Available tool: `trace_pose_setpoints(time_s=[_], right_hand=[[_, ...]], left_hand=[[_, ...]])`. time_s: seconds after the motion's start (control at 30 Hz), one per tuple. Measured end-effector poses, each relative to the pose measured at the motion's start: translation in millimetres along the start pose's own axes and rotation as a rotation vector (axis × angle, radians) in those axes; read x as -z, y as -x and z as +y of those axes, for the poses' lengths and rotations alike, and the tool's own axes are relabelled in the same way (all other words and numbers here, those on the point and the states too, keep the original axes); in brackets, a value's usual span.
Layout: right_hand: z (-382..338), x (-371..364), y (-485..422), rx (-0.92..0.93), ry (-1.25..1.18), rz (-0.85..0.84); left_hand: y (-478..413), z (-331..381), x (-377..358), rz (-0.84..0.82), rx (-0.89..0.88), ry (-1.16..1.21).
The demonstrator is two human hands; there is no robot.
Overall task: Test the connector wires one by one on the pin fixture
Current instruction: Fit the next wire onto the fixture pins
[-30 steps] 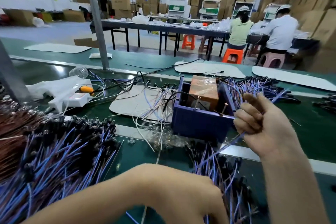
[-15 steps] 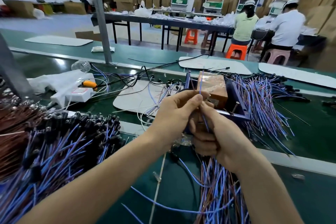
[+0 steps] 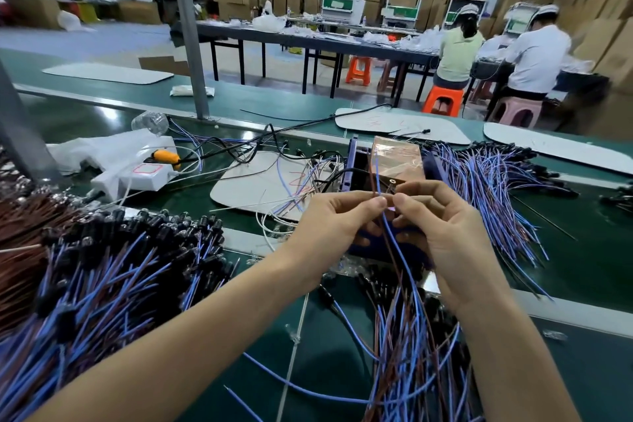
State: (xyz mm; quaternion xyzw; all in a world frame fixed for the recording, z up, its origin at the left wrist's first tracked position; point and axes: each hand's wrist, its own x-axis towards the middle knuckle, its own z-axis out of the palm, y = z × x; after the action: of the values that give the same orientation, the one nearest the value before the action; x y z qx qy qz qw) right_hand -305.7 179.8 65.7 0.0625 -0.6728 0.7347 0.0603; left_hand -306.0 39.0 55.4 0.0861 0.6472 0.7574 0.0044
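Wire point(image 3: 394, 243): being pinched by left hand point(image 3: 329, 223) and right hand point(image 3: 442, 233) at fixture point(image 3: 400, 158). Left pile point(image 3: 102, 284), right pile point(image 3: 496, 181): tested share not being shown; much probably being left.

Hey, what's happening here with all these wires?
A person sits at a green bench. The left hand and right hand together pinch one blue-and-brown wire pair, holding it in front of the taped block in the blue box. Heaps of similar wires lie on both sides.

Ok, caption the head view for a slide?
Left hand and right hand pinch thin blue and brown wires before the blue plastic fixture box.
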Motion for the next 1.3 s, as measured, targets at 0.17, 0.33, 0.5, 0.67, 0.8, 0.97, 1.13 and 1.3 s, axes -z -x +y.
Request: trace_pose_setpoints(time_s=[0.17,0.33,0.5,0.67,0.8,0.97,1.13,1.3], right_hand=[[-0.7,-1.8,3.4,-0.003,0.079,0.009],[-0.4,1.0,1.2,-0.059,0.03,0.052],[2.6,28.8,-8.8,-0.073,0.203,0.171],[7.6,58.4,-13.5,-0.155,0.419,0.167],[16.1,68.7,-17.2,-0.167,0.551,0.198],[23.7,69.1,-20.8,-0.169,0.548,0.172],[26.1,63.7,-21.7,-0.18,0.559,0.137],[24.7,62.2,-20.4,-0.19,0.571,0.108]], left_hand=[[1.4,-7.2,-2.0,-0.093,-0.017,-0.035],[1.9,-13.8,-3.7,-0.143,0.017,-0.048],[-2.0,-23.3,-3.0,-0.114,0.074,-0.151],[-7.1,-35.8,1.1,-0.069,0.057,-0.369],[-9.6,-40.2,4.6,-0.085,0.062,-0.375],[-12.0,-44.0,8.0,-0.069,0.024,-0.37],[-13.4,-46.9,7.8,-0.07,-0.001,-0.372],[-12.5,-47.9,7.3,-0.07,-0.016,-0.374]])
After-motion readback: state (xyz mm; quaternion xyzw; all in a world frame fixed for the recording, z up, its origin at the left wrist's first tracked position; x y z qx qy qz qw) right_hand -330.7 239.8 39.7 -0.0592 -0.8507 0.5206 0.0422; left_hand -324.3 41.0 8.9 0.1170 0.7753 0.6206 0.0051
